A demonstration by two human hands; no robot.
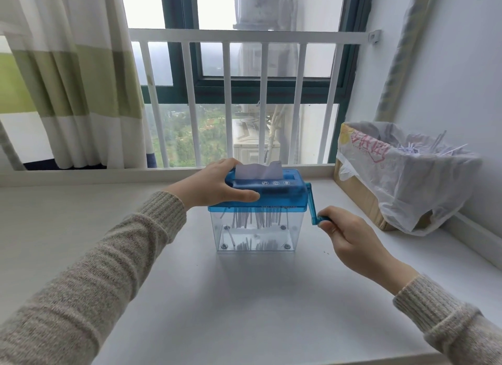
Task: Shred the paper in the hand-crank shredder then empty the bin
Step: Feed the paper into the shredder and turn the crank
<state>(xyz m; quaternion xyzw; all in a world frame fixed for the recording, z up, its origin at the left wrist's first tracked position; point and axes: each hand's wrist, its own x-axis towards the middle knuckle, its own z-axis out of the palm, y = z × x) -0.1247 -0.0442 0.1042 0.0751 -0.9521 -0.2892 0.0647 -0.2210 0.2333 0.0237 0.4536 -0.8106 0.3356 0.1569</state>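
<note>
A small hand-crank shredder stands in the middle of the white table: a blue top on a clear plastic bin. A short piece of white paper sticks up from the slot. Thin paper strips hang below the cutters and lie on the bin floor. My left hand grips the left end of the blue top, thumb across its front. My right hand pinches the blue crank handle, which points downward on the shredder's right side.
A cardboard box lined with a white plastic bag sits at the right against the wall, with paper shreds inside. A white railing and a window run behind the table. A striped curtain hangs at the left.
</note>
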